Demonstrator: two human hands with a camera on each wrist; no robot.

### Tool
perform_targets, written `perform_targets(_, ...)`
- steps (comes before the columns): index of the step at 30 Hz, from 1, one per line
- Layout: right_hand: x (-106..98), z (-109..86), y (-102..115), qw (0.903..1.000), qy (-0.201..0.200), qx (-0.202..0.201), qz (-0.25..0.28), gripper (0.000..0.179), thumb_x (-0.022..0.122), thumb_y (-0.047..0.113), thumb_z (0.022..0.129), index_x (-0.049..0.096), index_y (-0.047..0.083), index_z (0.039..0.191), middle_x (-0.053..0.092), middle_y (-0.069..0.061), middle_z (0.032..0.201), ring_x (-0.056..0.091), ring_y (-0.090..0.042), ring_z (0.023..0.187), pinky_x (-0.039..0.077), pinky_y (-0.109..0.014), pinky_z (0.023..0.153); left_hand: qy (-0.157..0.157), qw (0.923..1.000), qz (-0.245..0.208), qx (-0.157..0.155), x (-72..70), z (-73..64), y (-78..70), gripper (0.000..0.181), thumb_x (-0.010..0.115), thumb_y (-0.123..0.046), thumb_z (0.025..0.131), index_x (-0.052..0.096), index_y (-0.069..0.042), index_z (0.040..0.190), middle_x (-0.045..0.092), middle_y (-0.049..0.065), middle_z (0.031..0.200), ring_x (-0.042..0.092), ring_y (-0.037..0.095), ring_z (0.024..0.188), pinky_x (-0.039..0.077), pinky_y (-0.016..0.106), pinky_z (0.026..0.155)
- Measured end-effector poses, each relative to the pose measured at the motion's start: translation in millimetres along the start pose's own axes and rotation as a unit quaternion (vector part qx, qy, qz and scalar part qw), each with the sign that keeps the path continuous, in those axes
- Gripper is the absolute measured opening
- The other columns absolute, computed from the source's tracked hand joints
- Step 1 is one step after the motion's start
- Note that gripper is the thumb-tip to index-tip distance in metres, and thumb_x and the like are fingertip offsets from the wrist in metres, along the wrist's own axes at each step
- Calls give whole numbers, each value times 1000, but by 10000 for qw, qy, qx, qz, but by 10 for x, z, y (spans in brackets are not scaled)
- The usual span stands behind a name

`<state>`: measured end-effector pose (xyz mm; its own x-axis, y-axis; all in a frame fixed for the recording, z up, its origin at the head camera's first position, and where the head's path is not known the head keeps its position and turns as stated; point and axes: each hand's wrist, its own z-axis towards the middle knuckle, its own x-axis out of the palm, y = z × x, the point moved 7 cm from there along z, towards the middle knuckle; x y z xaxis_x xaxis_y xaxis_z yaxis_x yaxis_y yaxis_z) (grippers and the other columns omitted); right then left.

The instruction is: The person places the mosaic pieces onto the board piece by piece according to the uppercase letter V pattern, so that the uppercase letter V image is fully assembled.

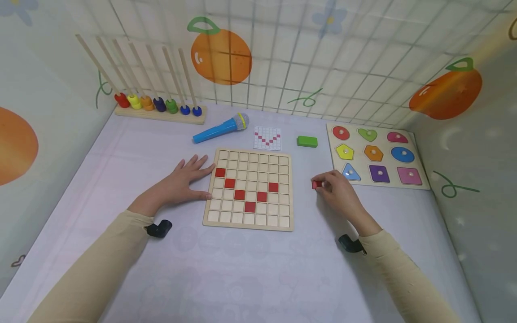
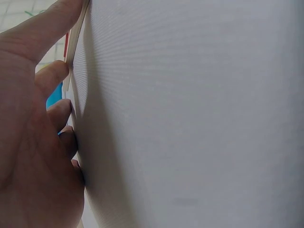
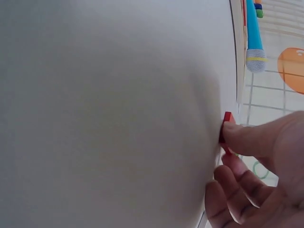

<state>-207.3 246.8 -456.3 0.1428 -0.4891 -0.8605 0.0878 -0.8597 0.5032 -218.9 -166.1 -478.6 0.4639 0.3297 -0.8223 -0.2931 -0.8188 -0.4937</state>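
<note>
A wooden grid board (image 1: 247,228) lies mid-table, with several red square tiles (image 1: 250,207) set in its cells in a V shape whose right arm is shorter. My left hand (image 1: 181,181) rests at the board's left edge, fingers spread, thumb and index finger touching the frame. Right of the board, my right hand (image 1: 339,193) pinches a small red tile (image 3: 227,124) between thumb and fingers, at the table surface. Behind the board lies a pattern card (image 1: 267,138) printed with a red V on a grid.
A blue toy microphone (image 1: 218,130) and a green block (image 1: 307,141) lie behind the board. At the back left stands a peg rack (image 1: 161,115) with coloured beads. A shape puzzle board (image 1: 379,179) lies at the right, close to my right hand.
</note>
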Motion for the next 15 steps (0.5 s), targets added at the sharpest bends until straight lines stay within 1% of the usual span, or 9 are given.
perform_targets(3, -1, -1, -6, 10000, 56, 56, 29, 28, 72, 5, 94, 69, 9, 122, 60, -14, 112, 58, -32, 103, 58, -47, 88, -5, 10000, -2, 5, -4, -3, -6, 99, 75, -61, 85, 28, -20, 162, 5, 9, 171, -9, 34, 156, -9, 53, 125)
perform_targets(8, 2, -5, -17, 9998, 145, 153, 57, 28, 71, 7, 94, 66, 12, 122, 62, -15, 110, 56, -31, 99, 57, -45, 85, -4, 10000, 6, 7, -8, -8, -15, 99, 74, -60, 85, 28, -20, 162, 5, 9, 171, -9, 34, 156, -9, 53, 125)
perform_targets(15, 24, -16, -62, 9989, 259, 365, 113, 29, 71, 12, 96, 63, 15, 124, 67, -15, 112, 60, -30, 97, 59, -42, 83, 2, 10000, -45, 33, -7, -3, -17, 99, 74, -60, 85, 28, -19, 162, 5, 10, 171, -9, 35, 156, -9, 54, 124)
